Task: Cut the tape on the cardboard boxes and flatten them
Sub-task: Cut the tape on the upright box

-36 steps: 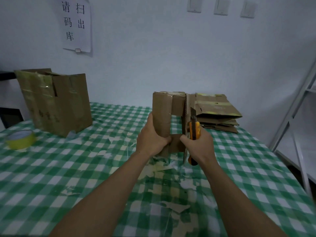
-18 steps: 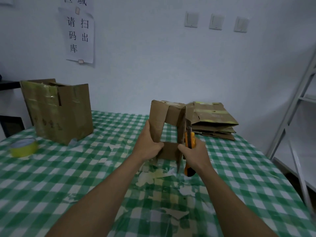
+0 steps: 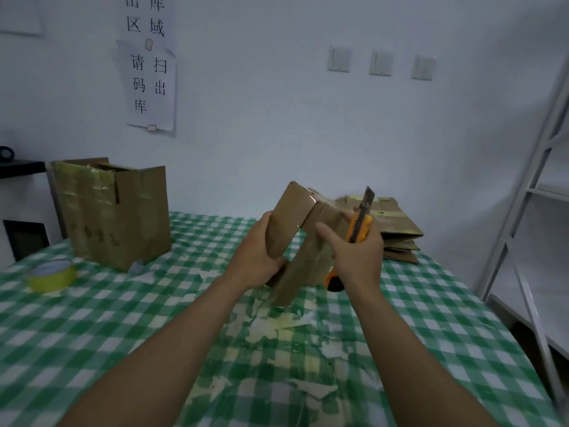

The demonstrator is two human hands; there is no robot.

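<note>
While the left hand [image 3: 255,257] grips the left panel of a small cardboard box [image 3: 289,220], fingers curled round its lower edge, the right hand [image 3: 357,257] is wrapped round an orange utility knife [image 3: 358,224] with the blade pointing up, just beside the box's right panel. The box leans skewed and half collapsed over the middle of the green-checked worktop [image 3: 123,318], above a scatter of tape scraps [image 3: 277,328]. Just behind it lies a stack of flattened boxes [image 3: 397,223]. Well apart at far left stands a taller taped box [image 3: 114,211], with a roll of yellow tape [image 3: 50,274] near it.
</note>
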